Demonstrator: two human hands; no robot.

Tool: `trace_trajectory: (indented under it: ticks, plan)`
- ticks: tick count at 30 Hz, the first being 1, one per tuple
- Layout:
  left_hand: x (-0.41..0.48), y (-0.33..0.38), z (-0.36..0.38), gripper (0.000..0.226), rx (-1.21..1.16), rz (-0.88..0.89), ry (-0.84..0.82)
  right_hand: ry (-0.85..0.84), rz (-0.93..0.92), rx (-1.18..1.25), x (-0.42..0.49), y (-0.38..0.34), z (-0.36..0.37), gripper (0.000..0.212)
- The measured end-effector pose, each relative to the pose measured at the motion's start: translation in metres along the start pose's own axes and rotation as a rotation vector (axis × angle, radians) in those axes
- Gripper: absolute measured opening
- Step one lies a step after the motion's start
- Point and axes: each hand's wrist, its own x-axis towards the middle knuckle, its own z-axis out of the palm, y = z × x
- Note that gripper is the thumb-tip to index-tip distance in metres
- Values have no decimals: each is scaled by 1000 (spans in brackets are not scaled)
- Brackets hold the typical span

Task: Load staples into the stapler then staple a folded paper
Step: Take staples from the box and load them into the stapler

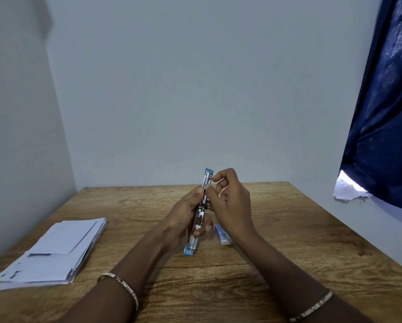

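Wooden table (288, 229) is carrying the folded papers (55, 250) at left and a staple box (223, 235) near the right wrist. Left hand (183, 217) is gripping the opened stapler (201, 212) above the table. Right hand (232, 201) is pinching at its magazine; no strip discernible. Risk: the steeply tilted rail is inviting staples to slide out or misseat.

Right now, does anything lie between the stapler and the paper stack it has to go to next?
Nothing visible does. The left hand grips the stapler above the table. The paper stack lies to its left, with only bare wood between. The staple box sits on the other side, near the right hand.
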Motion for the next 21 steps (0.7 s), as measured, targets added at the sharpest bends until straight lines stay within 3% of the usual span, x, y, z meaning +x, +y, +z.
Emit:
trace_trajectory:
  ticks: [9,17,21]
  plan:
    - [0,-2,2,39,-2,-11,-17,4,80,52,-2,-5,1,25]
    - [2,-4,-7,39,-9,-17,56,-193,443,352,2,1,8,49]
    - [3,-8,-9,37,-40,-17,67,-198,408,321,3,2,6,47]
